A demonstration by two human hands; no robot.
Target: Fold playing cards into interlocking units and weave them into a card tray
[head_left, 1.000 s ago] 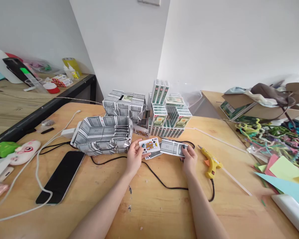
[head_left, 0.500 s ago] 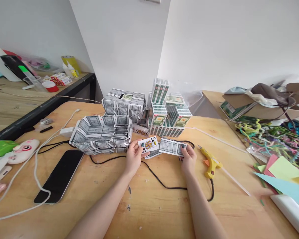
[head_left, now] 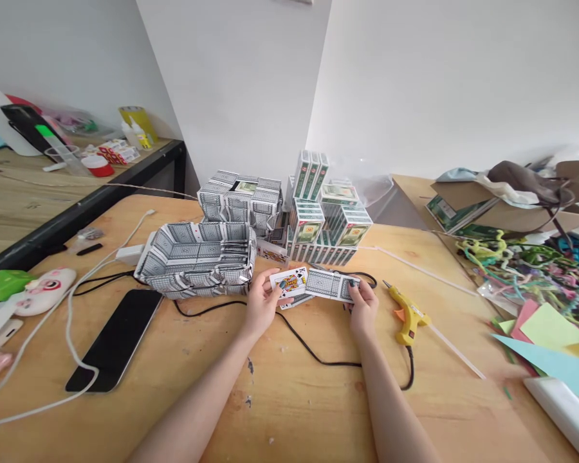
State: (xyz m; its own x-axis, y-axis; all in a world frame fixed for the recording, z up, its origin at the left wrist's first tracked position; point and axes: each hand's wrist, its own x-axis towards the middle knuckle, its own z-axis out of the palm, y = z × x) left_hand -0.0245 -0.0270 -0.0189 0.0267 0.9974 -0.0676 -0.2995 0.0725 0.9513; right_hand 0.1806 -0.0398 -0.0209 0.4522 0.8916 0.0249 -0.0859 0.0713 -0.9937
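Observation:
My left hand (head_left: 263, 302) is closed on a face-up king playing card (head_left: 291, 283), thumb on top. My right hand (head_left: 364, 301) pinches the right end of a strip of playing cards (head_left: 325, 283) with grey patterned backs up. The strip's left end meets the edge of the king. Below the king part of another card shows, mostly hidden. To the left of my left hand stands an open box made of folded cards (head_left: 197, 257). A yellow glue gun (head_left: 408, 312) lies to the right of my right hand.
Card packs (head_left: 309, 225) are stacked behind my hands, beside a second card-built box (head_left: 241, 199). A black cable (head_left: 313, 354) crosses the table under my wrists. A phone (head_left: 118, 341) and white cable lie left; coloured paper (head_left: 550, 328) and pipe cleaners (head_left: 516, 263) lie right.
The king card in my left hand has shifted slightly right and tilted, and the strip in my right hand has moved slightly left, so their ends are closer.

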